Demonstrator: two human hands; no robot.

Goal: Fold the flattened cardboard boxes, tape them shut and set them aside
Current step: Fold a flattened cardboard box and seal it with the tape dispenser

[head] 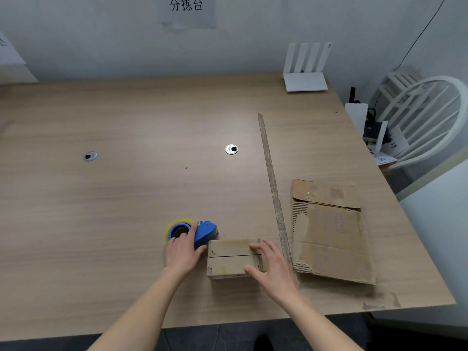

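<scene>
Folded box sits on the table near the front edge, approx 5 o'clock from table centre, top flaps closed w/ a seam running across the middle. R hand rests on the box's right end: fingers straight on the top, thumb against the near side, not curled round it, so open & steadying. L hand is at the box's 9 o'clock, gripping the dispenser; thumb lies over the blue body, fingers wrap the far side by the roll. Dispenser is blue w/ a yellow-rimmed tape roll at its left; its right end is just beside the box's top-left corner, touching or not can't tell.

Flat box lies at 3 o'clock from the folded one, apart from it, worn, corrugation torn along its left edge. Between the two, a long thin strip runs from near the R hand toward 12 o'clock.

Two grommets in the table: one at 12 o'clock from the box, another at 10 o'clock. Router at the far right corner, by the wall. White chair off the table's right side. Paper sign on the wall at 12.
</scene>
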